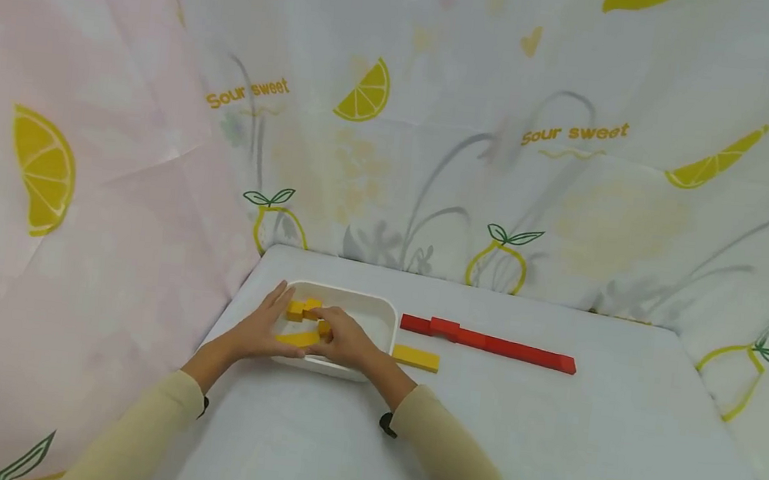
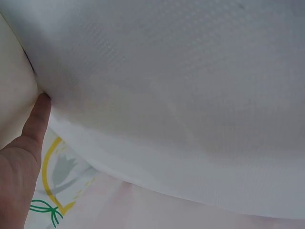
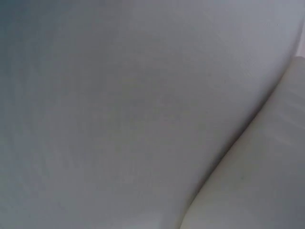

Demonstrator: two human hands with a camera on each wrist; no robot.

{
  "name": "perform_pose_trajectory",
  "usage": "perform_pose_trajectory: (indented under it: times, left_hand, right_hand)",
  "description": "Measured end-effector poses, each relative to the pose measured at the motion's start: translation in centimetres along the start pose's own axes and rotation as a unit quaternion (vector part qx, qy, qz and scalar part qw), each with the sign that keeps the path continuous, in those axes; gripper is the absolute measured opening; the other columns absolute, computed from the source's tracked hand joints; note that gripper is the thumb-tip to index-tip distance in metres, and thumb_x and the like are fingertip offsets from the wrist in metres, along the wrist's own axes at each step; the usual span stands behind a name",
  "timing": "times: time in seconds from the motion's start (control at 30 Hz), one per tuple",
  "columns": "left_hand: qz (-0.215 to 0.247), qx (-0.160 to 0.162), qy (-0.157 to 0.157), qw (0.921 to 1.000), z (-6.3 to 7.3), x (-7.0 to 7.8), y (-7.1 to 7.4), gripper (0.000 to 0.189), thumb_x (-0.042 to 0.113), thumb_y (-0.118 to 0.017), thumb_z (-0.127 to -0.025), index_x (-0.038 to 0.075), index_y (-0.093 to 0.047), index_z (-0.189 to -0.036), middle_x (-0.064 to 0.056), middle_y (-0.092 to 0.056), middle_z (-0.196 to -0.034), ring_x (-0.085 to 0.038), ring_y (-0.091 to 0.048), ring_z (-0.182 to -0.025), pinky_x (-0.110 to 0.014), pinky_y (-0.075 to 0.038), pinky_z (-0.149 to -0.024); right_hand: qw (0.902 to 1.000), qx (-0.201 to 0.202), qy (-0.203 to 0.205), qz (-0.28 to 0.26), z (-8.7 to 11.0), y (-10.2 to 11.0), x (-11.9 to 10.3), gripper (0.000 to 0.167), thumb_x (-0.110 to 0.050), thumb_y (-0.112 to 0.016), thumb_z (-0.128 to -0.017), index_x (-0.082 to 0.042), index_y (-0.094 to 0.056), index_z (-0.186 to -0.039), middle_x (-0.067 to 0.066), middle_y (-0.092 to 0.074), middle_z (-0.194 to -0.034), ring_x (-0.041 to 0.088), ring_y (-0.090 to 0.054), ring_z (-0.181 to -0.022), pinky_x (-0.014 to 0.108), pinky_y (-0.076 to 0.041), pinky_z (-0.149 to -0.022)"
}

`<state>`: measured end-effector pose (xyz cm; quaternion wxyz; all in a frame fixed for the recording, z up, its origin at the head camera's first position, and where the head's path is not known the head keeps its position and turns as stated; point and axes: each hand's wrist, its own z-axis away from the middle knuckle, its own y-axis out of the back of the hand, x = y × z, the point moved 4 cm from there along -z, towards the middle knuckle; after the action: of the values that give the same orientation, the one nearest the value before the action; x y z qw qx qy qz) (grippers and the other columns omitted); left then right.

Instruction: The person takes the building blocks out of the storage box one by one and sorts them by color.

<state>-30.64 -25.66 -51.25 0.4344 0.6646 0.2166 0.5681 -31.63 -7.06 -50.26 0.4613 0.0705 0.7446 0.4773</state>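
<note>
A white tray [image 1: 384, 313] with rounded corners holds several yellow blocks [image 1: 296, 310]. My left hand [image 1: 257, 332] spans the tray's left end, fingers reaching along the far-left rim and thumb stretched over the near side. In the left wrist view, a straight finger [image 2: 35, 124] touches the tray's pale outer wall [image 2: 14, 81]. Over the middle of the tray, my right hand [image 1: 347, 338] pinches a small yellow block [image 1: 324, 330], partly hidden by its fingers. A longer yellow block [image 1: 298, 338] lies beneath, between the two hands.
Just right of the tray lies a flat yellow block [image 1: 416, 358]. Behind it, a row of red blocks [image 1: 513, 349] runs rightward, with one piece [image 1: 445, 327] standing higher. The white-covered table [image 1: 615, 440] meets a lemon-print cloth [image 1: 434, 160] at its back and left.
</note>
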Motion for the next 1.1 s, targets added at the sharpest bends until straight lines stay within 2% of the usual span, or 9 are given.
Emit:
perform_pose_trajectory:
  times: [0.07,0.1,0.3,0.57,0.63,0.77,0.87,1.0,1.1]
  left_hand:
    - [0.005,0.005,-0.001,1.0,0.0,0.0,-0.3,0.129,0.065,-0.079,-0.068,0.011,-0.006,-0.16,-0.02,0.001,-0.166,-0.048,-0.017,-0.149,-0.07,-0.03,-0.11]
    - [0.007,0.01,-0.005,0.9999,0.1,0.1,-0.3,0.129,0.065,-0.079,-0.068,0.011,-0.006,-0.16,-0.02,0.001,-0.166,-0.047,-0.017,-0.149,-0.07,-0.03,-0.111]
    - [0.005,0.024,-0.011,0.9996,-0.2,0.4,-0.4,0.129,0.063,-0.08,-0.069,0.009,-0.005,-0.16,-0.02,0.0,-0.166,-0.044,-0.015,-0.15,-0.066,-0.028,-0.114]
    - [-0.002,0.023,-0.001,0.9997,-0.1,-0.2,-0.3,0.128,0.066,-0.077,-0.071,0.01,-0.004,-0.16,-0.018,0.002,-0.167,-0.044,-0.018,-0.149,-0.067,-0.03,-0.112]
    - [-0.002,0.024,0.0,0.9997,0.0,-0.2,-0.4,0.128,0.065,-0.077,-0.07,0.01,-0.004,-0.16,-0.018,0.001,-0.166,-0.045,-0.018,-0.149,-0.067,-0.03,-0.112]
    - [0.007,0.029,0.0,0.9995,0.1,-0.3,-0.6,0.128,0.064,-0.079,-0.069,0.01,-0.006,-0.16,-0.019,0.0,-0.166,-0.045,-0.02,-0.148,-0.068,-0.031,-0.111]
    - [0.014,0.03,-0.003,0.9994,0.1,-0.3,-0.8,0.127,0.064,-0.079,-0.07,0.01,-0.007,-0.16,-0.018,0.0,-0.166,-0.045,-0.021,-0.148,-0.068,-0.032,-0.111]
    - [0.008,0.029,-0.002,0.9996,0.1,-0.2,-0.8,0.127,0.065,-0.078,-0.07,0.01,-0.008,-0.16,-0.018,0.0,-0.167,-0.044,-0.022,-0.148,-0.066,-0.032,-0.111]
    - [0.004,0.028,0.005,0.9996,0.1,-0.3,-0.6,0.127,0.065,-0.078,-0.07,0.011,-0.007,-0.16,-0.016,0.001,-0.167,-0.043,-0.021,-0.149,-0.065,-0.032,-0.112]
  right_hand:
    - [0.9999,-0.01,-0.001,0.002,-0.3,-0.4,0.0,0.063,-0.032,-0.079,-0.084,-0.013,-0.055,-0.14,0.006,-0.063,-0.127,0.015,-0.062,-0.095,0.016,-0.051,-0.079]
    - [0.9998,-0.014,-0.002,0.012,-0.4,-0.6,0.0,0.062,-0.031,-0.079,-0.085,-0.013,-0.056,-0.139,0.005,-0.065,-0.126,0.014,-0.063,-0.095,0.016,-0.051,-0.08]
    - [0.9973,-0.036,-0.02,0.061,-1.4,-1.3,0.4,0.054,-0.031,-0.076,-0.087,-0.018,-0.058,-0.137,0.0,-0.067,-0.124,0.014,-0.064,-0.11,0.025,-0.052,-0.096]
    - [0.9977,-0.04,-0.054,0.013,-1.9,-1.6,0.6,0.044,-0.024,-0.078,-0.086,-0.013,-0.065,-0.127,0.002,-0.071,-0.113,0.012,-0.064,-0.1,0.024,-0.052,-0.091]
    - [0.9978,-0.046,-0.047,0.014,-2.0,-1.8,0.5,0.041,-0.024,-0.078,-0.085,-0.012,-0.066,-0.123,0.002,-0.071,-0.111,0.013,-0.064,-0.099,0.024,-0.053,-0.091]
    - [0.9951,-0.06,-0.01,0.078,-2.2,-2.3,0.2,0.036,-0.032,-0.075,-0.088,-0.012,-0.068,-0.117,0.002,-0.07,-0.115,0.014,-0.064,-0.105,0.023,-0.051,-0.094]
    - [0.9906,-0.071,-0.003,0.117,-2.4,-2.7,0.2,0.034,-0.036,-0.072,-0.09,-0.012,-0.068,-0.114,0.0,-0.069,-0.117,0.013,-0.062,-0.107,0.022,-0.05,-0.096]
    - [0.9902,-0.078,-0.01,0.115,-2.6,-2.9,0.4,0.031,-0.036,-0.073,-0.09,-0.013,-0.07,-0.109,-0.002,-0.069,-0.109,0.01,-0.059,-0.098,0.019,-0.049,-0.091]
    - [0.9907,-0.07,0.008,0.117,-2.8,-2.7,0.3,0.03,-0.036,-0.074,-0.089,-0.013,-0.071,-0.107,-0.002,-0.069,-0.105,0.009,-0.058,-0.093,0.018,-0.049,-0.086]
